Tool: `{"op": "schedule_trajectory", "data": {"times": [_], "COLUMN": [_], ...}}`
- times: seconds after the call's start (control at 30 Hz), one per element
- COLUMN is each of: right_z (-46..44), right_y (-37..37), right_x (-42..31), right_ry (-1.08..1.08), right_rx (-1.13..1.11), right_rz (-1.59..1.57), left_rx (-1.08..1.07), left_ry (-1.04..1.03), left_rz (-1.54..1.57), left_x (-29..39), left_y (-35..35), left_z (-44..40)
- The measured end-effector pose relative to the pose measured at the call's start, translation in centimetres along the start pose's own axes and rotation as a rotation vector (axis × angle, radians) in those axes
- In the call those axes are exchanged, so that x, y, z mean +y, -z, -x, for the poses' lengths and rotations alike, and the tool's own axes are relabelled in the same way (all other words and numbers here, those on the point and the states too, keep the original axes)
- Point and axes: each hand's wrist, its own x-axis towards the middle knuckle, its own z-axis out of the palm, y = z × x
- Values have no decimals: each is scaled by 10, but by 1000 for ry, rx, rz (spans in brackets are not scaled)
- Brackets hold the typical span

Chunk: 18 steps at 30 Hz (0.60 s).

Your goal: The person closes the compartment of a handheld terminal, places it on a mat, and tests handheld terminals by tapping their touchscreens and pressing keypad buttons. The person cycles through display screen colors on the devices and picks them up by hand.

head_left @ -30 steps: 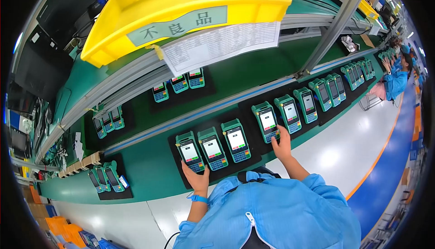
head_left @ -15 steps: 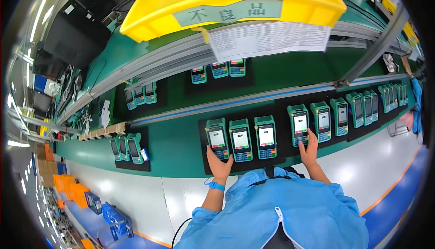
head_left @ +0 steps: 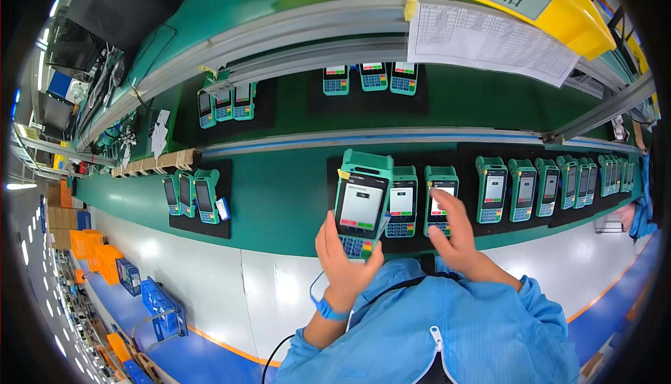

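Note:
My left hand (head_left: pixel 344 262) grips the lower end of a teal card payment terminal (head_left: pixel 361 206), raised off the bench toward me. Its screen is lit white, with a red and a green button above the keypad. Behind it, partly covered, a second payment terminal (head_left: pixel 401 206) lies on a black mat (head_left: pixel 412 244). My right hand (head_left: pixel 456 241) has thumb and fingers apart over a third payment terminal (head_left: pixel 431 174), hiding part of its screen and keypad. Whether the fingers touch it, I cannot tell. A blue band (head_left: pixel 328 310) circles my left wrist.
More terminals (head_left: pixel 491 188) run along the green bench (head_left: pixel 279 195) to the right. Three dark-screened ones (head_left: pixel 206 199) lie at left. Across a metal rail (head_left: pixel 391 136) stand further terminals (head_left: pixel 374 76). A yellow bin (head_left: pixel 573 13) and a paper sheet (head_left: pixel 482 41) hang overhead.
My left hand has lifted the leftmost lit terminal off its mat. My right hand has moved from the terminal on the neighbouring mat to the third one here. The view has shifted.

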Motion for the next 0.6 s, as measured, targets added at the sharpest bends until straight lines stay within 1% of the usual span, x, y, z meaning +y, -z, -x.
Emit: {"op": "schedule_trajectory", "data": {"times": [0.07, 0.1, 0.13, 0.17, 0.23, 0.27, 0.33, 0.43, 0.5, 0.6], "right_z": [-20, -25, -24, -25, -29, -27, -28, -26, -23, -18], "right_y": [-9, -10, -15, -15, -13, -15, -14, -10, -6, -4], "right_x": [-36, -48, -57, -67, -91, -98, -104, -110, -112, -118], "right_ry": [10, 66, 35, 62, 119, 97, 205, 264, 243, 209], "right_rx": [-51, -55, -70, -56, -19, 5, 31, 70, 71, 110], "right_rz": [-218, -230, -430, -499, -608, -756, -807, -816, -845, -895], "left_rx": [-40, -63, -85, -82, -52, -39, -36, -32, -45, -156], "left_ry": [-81, -103, -127, -142, -93, -72, -120, -172, -173, -203], "left_rz": [15, 2, -10, -35, 153, 245, 183, 181, 164, 121], "left_x": [32, 48, 60, 68, 68, 69, 80, 93, 99, 106], "left_y": [33, 49, 62, 71, 77, 79, 85, 88, 91, 98], "left_z": [-3, -5, -5, -6, 0, 1, -2, -7, -10, -16]}}
